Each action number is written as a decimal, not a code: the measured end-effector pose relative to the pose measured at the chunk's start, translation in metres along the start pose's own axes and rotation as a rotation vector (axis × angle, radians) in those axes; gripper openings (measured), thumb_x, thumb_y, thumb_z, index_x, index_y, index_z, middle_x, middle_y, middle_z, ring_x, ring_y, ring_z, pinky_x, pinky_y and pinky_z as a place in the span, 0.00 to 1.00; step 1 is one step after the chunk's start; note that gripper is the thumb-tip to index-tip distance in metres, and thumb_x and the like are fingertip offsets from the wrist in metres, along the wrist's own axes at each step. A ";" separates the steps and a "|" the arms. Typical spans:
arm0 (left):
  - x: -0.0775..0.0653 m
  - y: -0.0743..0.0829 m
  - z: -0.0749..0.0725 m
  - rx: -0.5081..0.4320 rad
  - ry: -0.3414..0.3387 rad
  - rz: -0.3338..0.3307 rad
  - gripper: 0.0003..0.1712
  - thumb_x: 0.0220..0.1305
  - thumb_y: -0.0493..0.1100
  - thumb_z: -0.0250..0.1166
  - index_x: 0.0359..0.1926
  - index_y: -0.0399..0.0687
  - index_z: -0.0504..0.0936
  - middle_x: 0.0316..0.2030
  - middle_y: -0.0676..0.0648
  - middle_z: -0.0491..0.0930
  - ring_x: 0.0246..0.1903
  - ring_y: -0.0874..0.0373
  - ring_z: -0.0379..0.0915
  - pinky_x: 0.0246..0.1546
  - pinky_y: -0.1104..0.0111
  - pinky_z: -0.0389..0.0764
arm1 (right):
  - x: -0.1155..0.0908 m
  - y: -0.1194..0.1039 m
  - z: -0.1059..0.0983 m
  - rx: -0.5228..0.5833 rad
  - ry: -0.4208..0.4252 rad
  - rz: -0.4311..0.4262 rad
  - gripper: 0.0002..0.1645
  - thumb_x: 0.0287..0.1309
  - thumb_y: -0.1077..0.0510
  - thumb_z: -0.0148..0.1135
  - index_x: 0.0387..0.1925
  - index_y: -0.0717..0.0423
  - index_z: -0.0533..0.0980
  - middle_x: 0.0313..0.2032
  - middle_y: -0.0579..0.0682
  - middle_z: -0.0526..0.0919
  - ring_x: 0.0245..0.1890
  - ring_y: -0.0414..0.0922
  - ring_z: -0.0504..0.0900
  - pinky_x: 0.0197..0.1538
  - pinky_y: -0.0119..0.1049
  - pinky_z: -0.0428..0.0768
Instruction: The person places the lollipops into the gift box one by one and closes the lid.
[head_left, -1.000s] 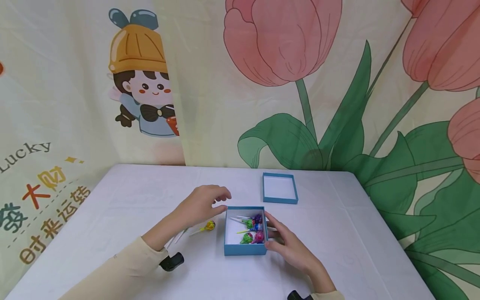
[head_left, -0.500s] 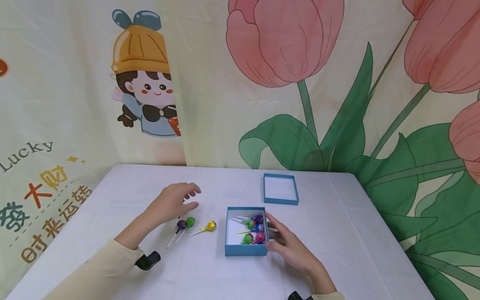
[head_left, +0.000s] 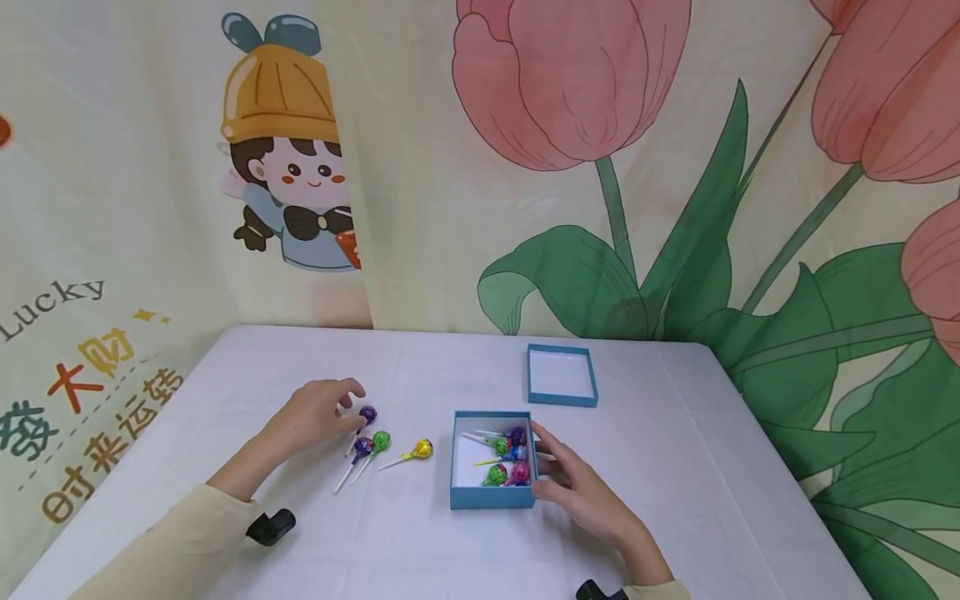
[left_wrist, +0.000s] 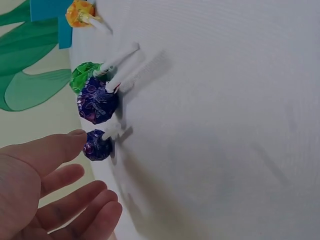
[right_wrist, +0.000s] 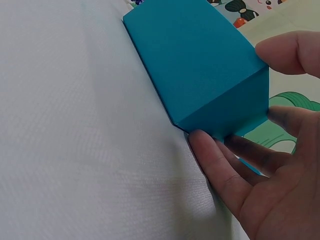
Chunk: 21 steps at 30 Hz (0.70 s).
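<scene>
Left hand: fingers parted, empty, 1 purple lollipop by thumb; likely pick-up step, needing a pinch. Right hand spread against box.

Head view: near side, facing far and down across the table. Left wrist view: close, facing the lollipops. Right wrist view: close to the box, from near right. Head view covers both.
</scene>
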<state>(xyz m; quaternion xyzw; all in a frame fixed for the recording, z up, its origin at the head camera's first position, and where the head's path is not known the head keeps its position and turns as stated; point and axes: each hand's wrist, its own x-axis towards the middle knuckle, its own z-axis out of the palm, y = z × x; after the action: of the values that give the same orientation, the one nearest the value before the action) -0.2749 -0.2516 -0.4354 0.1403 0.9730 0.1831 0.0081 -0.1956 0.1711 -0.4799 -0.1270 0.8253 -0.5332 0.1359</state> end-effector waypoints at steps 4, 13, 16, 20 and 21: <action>0.001 -0.004 0.003 0.007 -0.040 -0.005 0.22 0.63 0.47 0.78 0.53 0.42 0.84 0.38 0.45 0.86 0.36 0.51 0.79 0.41 0.52 0.82 | 0.000 0.000 0.000 0.007 -0.003 0.000 0.48 0.71 0.50 0.64 0.85 0.34 0.53 0.78 0.58 0.66 0.70 0.57 0.74 0.74 0.63 0.69; 0.003 -0.003 0.008 -0.025 -0.064 -0.005 0.17 0.63 0.42 0.76 0.52 0.45 0.85 0.35 0.49 0.84 0.34 0.54 0.76 0.38 0.57 0.79 | 0.001 0.000 -0.001 0.001 -0.006 -0.002 0.48 0.72 0.50 0.64 0.85 0.33 0.53 0.78 0.57 0.65 0.70 0.57 0.74 0.74 0.63 0.69; 0.005 0.000 0.010 -0.033 -0.075 -0.007 0.17 0.63 0.40 0.75 0.52 0.46 0.85 0.36 0.49 0.85 0.34 0.55 0.76 0.39 0.57 0.80 | 0.000 0.001 -0.001 -0.003 -0.003 -0.003 0.48 0.72 0.49 0.64 0.85 0.33 0.53 0.78 0.57 0.66 0.70 0.57 0.74 0.74 0.63 0.69; 0.008 0.003 0.012 -0.042 -0.077 0.002 0.15 0.64 0.38 0.74 0.52 0.46 0.86 0.37 0.48 0.85 0.36 0.54 0.78 0.41 0.55 0.81 | 0.000 0.001 -0.001 -0.002 -0.004 -0.001 0.48 0.72 0.49 0.64 0.85 0.33 0.53 0.78 0.57 0.65 0.70 0.57 0.74 0.73 0.63 0.69; 0.008 0.004 0.012 -0.041 -0.074 0.010 0.15 0.64 0.37 0.74 0.51 0.46 0.86 0.37 0.48 0.86 0.36 0.54 0.78 0.41 0.55 0.82 | 0.000 0.001 -0.001 -0.001 -0.005 -0.001 0.48 0.72 0.49 0.64 0.85 0.33 0.53 0.78 0.58 0.65 0.70 0.57 0.74 0.73 0.63 0.69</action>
<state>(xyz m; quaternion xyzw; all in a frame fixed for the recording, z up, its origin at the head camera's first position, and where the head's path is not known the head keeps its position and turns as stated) -0.2812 -0.2416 -0.4452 0.1516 0.9674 0.1977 0.0460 -0.1964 0.1724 -0.4803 -0.1290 0.8250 -0.5327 0.1377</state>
